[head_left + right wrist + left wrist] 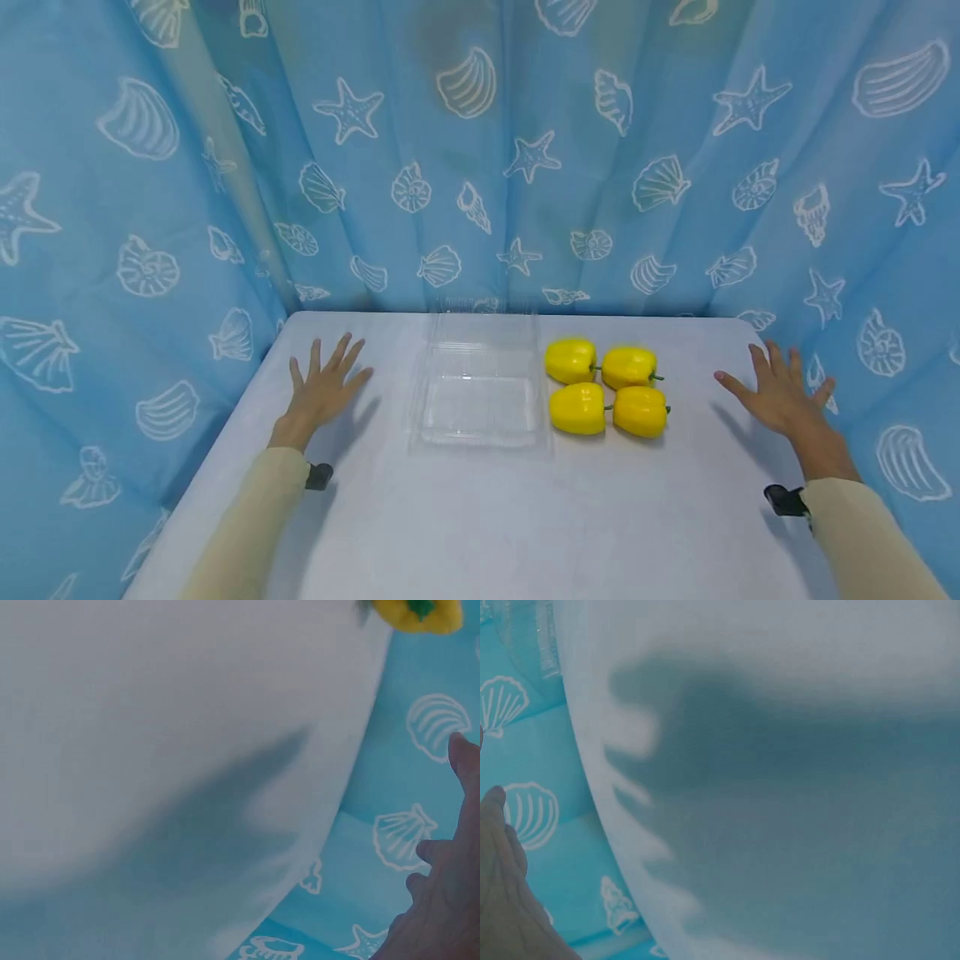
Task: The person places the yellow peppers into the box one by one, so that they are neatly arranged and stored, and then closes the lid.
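Four yellow bell peppers point(630, 367) lie on their sides in two rows of two, stem ends toward the right edge of the counter point(480, 533). Just left of them, a clear plastic container point(480, 408) lies opened out, its farther half reaching the far edge. The person's left hand point(321, 395) hovers near the left edge, its grip released and spread wide. The right hand point(783, 402) hovers at the right edge near the far right corner, its grip likewise released. A blue shell-print curtain point(465, 167) hangs beyond the far, left and right edges.
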`<action>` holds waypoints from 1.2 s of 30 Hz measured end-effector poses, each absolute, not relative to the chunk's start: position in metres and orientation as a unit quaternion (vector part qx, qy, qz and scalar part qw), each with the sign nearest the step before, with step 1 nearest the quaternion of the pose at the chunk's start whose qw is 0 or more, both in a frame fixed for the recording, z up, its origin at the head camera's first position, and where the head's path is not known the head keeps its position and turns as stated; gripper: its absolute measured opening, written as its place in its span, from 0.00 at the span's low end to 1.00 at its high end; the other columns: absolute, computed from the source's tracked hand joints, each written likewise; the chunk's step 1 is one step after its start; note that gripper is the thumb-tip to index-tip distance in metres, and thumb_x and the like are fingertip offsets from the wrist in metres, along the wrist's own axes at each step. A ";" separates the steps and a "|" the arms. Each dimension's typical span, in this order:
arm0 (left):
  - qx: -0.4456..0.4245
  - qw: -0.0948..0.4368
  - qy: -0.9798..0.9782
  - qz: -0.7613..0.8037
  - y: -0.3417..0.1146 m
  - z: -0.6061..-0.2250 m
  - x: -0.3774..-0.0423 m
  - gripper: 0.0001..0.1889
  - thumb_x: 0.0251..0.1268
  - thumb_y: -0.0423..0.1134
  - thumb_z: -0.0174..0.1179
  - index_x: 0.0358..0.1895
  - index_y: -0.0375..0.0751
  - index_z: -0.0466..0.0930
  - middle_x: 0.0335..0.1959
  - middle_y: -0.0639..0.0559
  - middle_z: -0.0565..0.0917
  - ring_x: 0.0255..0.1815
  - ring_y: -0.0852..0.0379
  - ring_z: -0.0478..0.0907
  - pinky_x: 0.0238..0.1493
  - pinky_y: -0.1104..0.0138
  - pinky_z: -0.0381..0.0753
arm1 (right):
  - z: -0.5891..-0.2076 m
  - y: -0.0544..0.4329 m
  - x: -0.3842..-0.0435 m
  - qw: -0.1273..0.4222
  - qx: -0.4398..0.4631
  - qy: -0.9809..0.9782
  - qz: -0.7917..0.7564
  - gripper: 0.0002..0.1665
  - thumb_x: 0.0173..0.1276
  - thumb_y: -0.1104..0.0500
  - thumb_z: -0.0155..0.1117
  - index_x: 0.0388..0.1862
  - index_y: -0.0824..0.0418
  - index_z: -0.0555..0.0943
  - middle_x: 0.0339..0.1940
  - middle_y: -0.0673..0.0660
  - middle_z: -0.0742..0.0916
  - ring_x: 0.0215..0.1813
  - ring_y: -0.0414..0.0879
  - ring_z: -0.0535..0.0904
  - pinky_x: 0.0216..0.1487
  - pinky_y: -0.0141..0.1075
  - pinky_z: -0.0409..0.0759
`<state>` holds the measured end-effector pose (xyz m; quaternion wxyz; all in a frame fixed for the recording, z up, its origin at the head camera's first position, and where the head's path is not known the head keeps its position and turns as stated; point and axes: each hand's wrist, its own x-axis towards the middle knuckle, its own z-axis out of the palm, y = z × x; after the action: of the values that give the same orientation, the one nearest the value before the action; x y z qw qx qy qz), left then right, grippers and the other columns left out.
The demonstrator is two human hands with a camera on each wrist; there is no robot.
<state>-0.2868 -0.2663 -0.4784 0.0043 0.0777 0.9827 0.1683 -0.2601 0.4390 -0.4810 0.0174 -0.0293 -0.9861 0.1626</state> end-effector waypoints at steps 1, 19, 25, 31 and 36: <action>0.078 0.005 0.983 0.167 -0.267 -0.478 -0.286 0.37 0.78 0.63 0.38 0.82 0.52 0.44 0.83 0.49 0.37 0.77 0.37 0.15 0.61 0.34 0.10 | -0.480 0.438 -0.260 0.021 -0.027 -0.987 0.159 0.62 0.71 0.25 0.41 0.80 0.66 0.33 0.78 0.75 0.35 0.74 0.71 0.18 0.53 0.79 0.18; 0.079 -0.036 0.978 0.191 -0.258 -0.480 -0.271 0.39 0.74 0.70 0.37 0.81 0.56 0.53 0.79 0.46 0.58 0.74 0.34 0.54 0.68 0.33 0.35 | -0.477 0.401 -0.248 0.073 0.003 -0.982 0.173 0.55 0.73 0.30 0.48 0.81 0.65 0.46 0.79 0.72 0.48 0.76 0.74 0.38 0.62 0.77 0.35; 0.116 -0.065 0.958 0.253 -0.239 -0.481 -0.263 0.32 0.75 0.64 0.45 0.73 0.51 0.66 0.70 0.43 0.69 0.65 0.38 0.65 0.63 0.40 0.61 | -0.482 0.386 -0.241 0.077 0.012 -0.975 0.208 0.53 0.74 0.33 0.51 0.82 0.64 0.45 0.80 0.70 0.49 0.75 0.75 0.40 0.60 0.78 0.38; 0.106 -0.027 0.942 0.318 -0.221 -0.479 -0.254 0.36 0.70 0.71 0.46 0.75 0.59 0.63 0.74 0.51 0.66 0.59 0.44 0.72 0.54 0.45 0.74 | -0.485 0.365 -0.235 0.068 0.006 -0.966 0.250 0.52 0.75 0.34 0.52 0.82 0.63 0.46 0.80 0.72 0.50 0.74 0.76 0.41 0.60 0.78 0.39; 0.100 -0.017 0.939 0.328 -0.214 -0.481 -0.251 0.39 0.65 0.76 0.44 0.77 0.66 0.60 0.76 0.56 0.62 0.58 0.45 0.73 0.52 0.47 0.75 | -0.483 0.351 -0.234 0.073 0.009 -0.960 0.269 0.51 0.74 0.35 0.54 0.82 0.62 0.49 0.79 0.74 0.52 0.73 0.77 0.43 0.61 0.77 0.41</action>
<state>-0.2513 -0.2138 -0.4815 -0.0174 0.1001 0.9392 0.3280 -0.2341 0.3514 -0.4831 0.0730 0.0091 -0.9602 0.2694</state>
